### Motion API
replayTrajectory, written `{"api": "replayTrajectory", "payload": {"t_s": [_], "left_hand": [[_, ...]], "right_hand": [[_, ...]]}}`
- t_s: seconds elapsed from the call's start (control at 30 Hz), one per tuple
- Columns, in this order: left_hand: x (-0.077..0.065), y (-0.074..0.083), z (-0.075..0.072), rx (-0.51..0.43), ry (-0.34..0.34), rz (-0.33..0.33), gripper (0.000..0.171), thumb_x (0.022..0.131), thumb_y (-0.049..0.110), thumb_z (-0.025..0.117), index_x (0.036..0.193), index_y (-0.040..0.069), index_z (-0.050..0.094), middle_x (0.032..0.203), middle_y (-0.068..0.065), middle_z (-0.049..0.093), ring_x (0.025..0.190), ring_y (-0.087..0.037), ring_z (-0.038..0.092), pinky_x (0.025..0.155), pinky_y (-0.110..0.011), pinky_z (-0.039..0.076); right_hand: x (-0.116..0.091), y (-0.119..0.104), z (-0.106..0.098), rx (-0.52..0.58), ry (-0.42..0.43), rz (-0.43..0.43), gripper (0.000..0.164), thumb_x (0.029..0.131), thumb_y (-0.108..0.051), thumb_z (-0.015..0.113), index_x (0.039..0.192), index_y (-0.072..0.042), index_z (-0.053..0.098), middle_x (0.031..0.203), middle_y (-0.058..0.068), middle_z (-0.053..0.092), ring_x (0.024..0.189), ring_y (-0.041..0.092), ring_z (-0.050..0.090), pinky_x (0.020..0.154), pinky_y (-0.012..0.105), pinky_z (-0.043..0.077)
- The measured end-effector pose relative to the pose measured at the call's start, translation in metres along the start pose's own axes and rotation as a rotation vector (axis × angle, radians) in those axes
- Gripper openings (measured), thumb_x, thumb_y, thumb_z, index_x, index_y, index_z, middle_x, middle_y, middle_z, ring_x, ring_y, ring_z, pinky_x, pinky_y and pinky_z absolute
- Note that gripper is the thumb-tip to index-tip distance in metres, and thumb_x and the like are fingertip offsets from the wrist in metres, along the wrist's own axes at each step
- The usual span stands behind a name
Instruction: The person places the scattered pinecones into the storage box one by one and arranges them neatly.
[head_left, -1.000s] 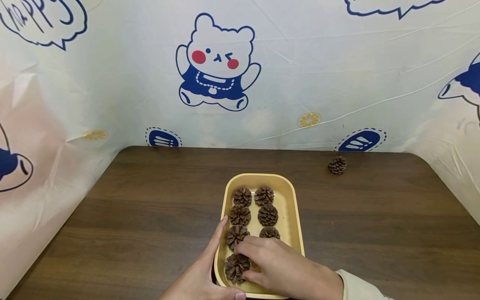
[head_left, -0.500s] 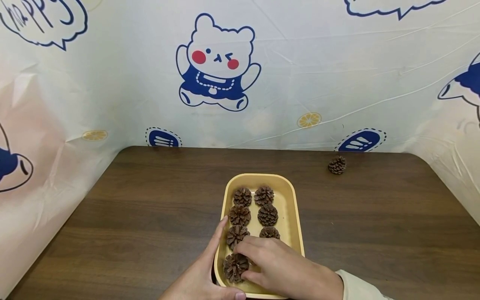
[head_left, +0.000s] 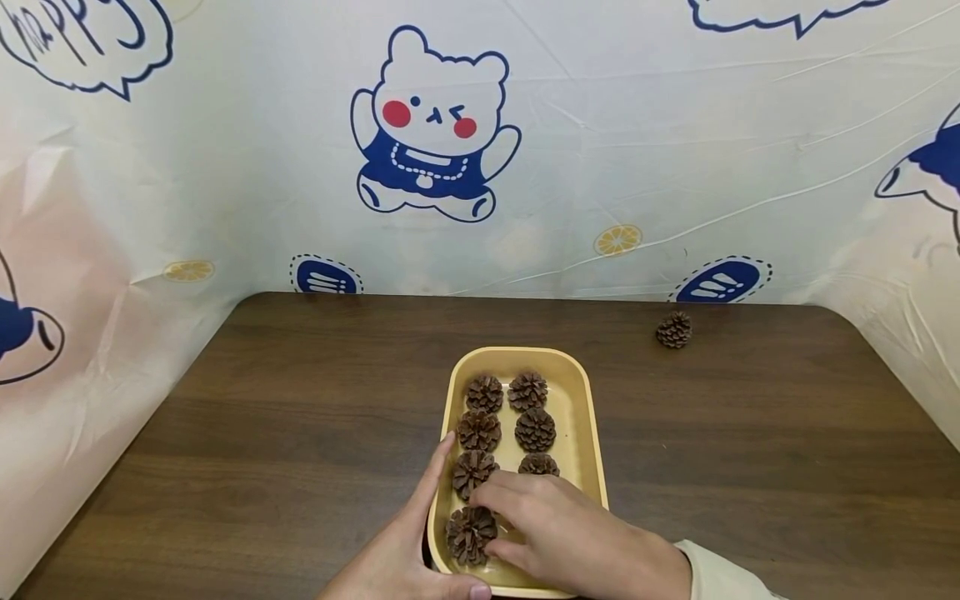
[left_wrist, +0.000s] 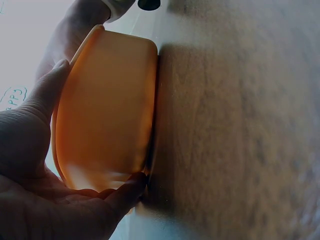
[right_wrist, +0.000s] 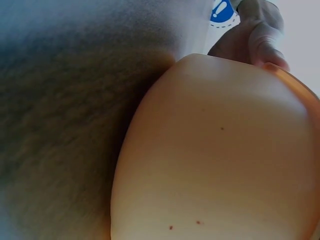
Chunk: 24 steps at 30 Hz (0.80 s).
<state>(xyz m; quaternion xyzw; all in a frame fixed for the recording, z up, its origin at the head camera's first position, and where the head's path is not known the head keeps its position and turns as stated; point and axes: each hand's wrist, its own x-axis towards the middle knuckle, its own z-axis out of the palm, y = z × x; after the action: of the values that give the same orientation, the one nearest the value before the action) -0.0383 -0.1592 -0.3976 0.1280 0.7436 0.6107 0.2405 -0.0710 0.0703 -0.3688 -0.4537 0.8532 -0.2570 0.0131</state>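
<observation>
A yellow plastic tray [head_left: 579, 417] holds several brown pine cones in two lengthwise columns. My left hand [head_left: 408, 542] grips its near left corner, with the thumb along the near rim and a finger up the left side. In the left wrist view, the fingertips reach the lower edge of the tray wall [left_wrist: 107, 100]. My right hand [head_left: 562, 529] reaches inside from the right. Its thumb and fingers pinch the nearest pine cone [head_left: 469, 537] of the left column. Part of the right column is hidden beneath that hand.
A single pine cone [head_left: 674, 330] lies on the dark wooden table [head_left: 300, 433] near the back right edge. Behind and on both sides hangs a pale printed cloth [head_left: 600, 125] with a cartoon bear.
The nearest pine cone has shifted very slightly left in the tray, with my right fingers still at it. My left hand and the tray have stayed in place.
</observation>
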Motion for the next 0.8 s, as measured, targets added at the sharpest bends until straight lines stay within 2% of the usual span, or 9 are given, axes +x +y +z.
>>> {"api": "replayTrajectory", "payload": {"t_s": [0.27,0.53,0.67,0.8], "left_hand": [[-0.0008,-0.0002,-0.0002,0.002,0.002,-0.016,0.134,0.082,0.021,0.091,0.166,0.044,-0.01,0.172,-0.023,0.017,0.12,-0.013,0.064,0.095,-0.021,0.051],[-0.0009,-0.0008,0.0001,-0.026,-0.006,-0.026,0.134,0.082,0.021,0.091,0.166,0.044,-0.01,0.171,-0.024,0.016,0.116,-0.015,0.067,0.094,-0.021,0.052],[-0.001,-0.0009,0.0003,0.001,0.004,-0.008,0.135,0.081,0.02,0.092,0.166,0.044,-0.01,0.17,-0.023,0.019,0.117,-0.013,0.065,0.096,-0.019,0.05],[-0.0011,-0.0012,0.0001,0.07,0.024,0.018,0.136,0.08,0.022,0.094,0.166,0.045,-0.01,0.171,-0.022,0.022,0.122,-0.012,0.061,0.099,-0.019,0.047]], "right_hand": [[-0.003,0.0033,-0.0008,0.014,0.043,-0.018,0.025,0.094,-0.015,0.079,0.117,-0.016,0.07,0.111,-0.007,0.071,0.095,0.001,0.065,0.081,0.016,0.053],[-0.0049,0.0047,-0.0038,-0.04,0.057,0.005,0.028,0.092,-0.016,0.081,0.118,-0.015,0.071,0.114,-0.007,0.073,0.1,0.005,0.068,0.086,0.024,0.057],[-0.0055,0.0059,-0.0064,-0.09,0.091,0.007,0.031,0.091,-0.018,0.082,0.119,-0.015,0.07,0.114,-0.006,0.073,0.101,0.007,0.069,0.087,0.027,0.058],[-0.0053,0.0089,-0.0097,-0.104,0.15,-0.011,0.032,0.088,-0.017,0.084,0.117,-0.014,0.071,0.111,-0.005,0.074,0.095,0.006,0.068,0.084,0.025,0.058]]}}
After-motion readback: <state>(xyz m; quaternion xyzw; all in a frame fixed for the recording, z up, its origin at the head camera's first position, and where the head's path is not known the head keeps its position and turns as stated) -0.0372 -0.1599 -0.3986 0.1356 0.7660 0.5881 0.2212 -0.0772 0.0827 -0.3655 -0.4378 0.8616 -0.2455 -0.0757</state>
